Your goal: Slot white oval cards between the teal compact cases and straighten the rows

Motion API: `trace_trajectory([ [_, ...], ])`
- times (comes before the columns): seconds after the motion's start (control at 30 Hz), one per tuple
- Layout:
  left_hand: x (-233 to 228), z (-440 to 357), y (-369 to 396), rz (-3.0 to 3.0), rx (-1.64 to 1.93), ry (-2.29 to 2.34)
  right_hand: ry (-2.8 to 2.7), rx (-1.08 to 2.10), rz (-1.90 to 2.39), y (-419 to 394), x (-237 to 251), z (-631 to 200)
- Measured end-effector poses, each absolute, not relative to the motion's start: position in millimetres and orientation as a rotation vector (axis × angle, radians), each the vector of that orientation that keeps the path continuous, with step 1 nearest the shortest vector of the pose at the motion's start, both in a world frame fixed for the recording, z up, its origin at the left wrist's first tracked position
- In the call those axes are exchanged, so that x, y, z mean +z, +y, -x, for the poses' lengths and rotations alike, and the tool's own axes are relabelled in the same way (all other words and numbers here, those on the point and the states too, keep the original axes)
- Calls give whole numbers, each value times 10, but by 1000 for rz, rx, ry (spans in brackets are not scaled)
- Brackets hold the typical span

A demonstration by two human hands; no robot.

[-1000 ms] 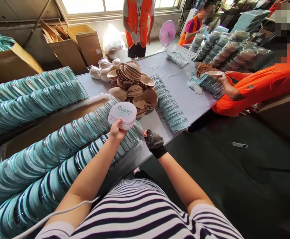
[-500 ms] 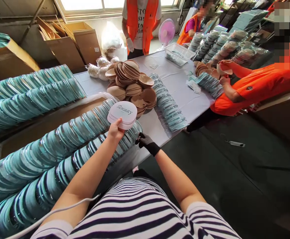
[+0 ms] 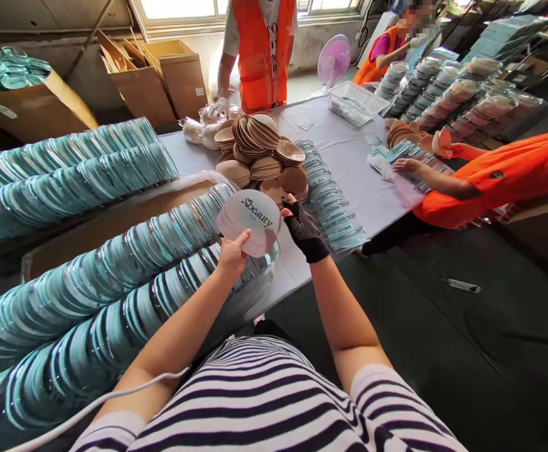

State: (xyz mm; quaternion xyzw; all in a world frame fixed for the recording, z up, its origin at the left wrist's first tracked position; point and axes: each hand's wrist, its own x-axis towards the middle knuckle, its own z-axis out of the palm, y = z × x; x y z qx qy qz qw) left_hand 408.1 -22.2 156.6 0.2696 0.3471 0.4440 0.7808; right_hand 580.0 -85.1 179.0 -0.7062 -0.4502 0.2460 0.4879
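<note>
Whereas a moment ago only the bare left hand (image 3: 233,254) gripped the white round printed cards (image 3: 250,221), the black-gloved right hand (image 3: 303,229) is now brought up, pinching their right edge above the worktop (image 3: 349,169).

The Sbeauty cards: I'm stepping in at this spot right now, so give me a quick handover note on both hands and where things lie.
Left hand: bare, pinches the stack of white Sbeauty cards from below.
Right hand: in a black dotted glove, fingers at the stack's right edge.
Around: rows of teal clear cases lie left of and below the cards; the pile of tan pads sits behind on the grey table, with another case row to its right.
Done: cards in hand.
Left: no card visibly placed in a case yet.
</note>
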Motion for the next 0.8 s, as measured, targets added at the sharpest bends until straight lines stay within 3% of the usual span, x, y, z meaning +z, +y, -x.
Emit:
trace_trajectory([
  [0.13, 1601, -3854, -393, -618, 975, 767, -1293, 261, 1757, -918, 1895, -5386],
  [0.23, 1592, -3751, -414, -573, 965, 812, -1298, 231, 1708, -1004, 1827, -5082],
  [0.33, 1621, -3709, -373, -556, 989, 794, -942, 356, 1668, -998, 1736, -5076],
  [0.47, 1719, -3699, -201, -515, 1099, 765, -561, 140, 1640, -1192, 1666, -5367],
  [0.63, 1695, -3771, 13, -358, 1123, 789, -1078, -137, 2102, -1972, 1499, -5314],
  [0.8, 1558, -3806, 36, -177, 1043, 905, -1513, -189, 2178, -2256, 1336, -4990],
])
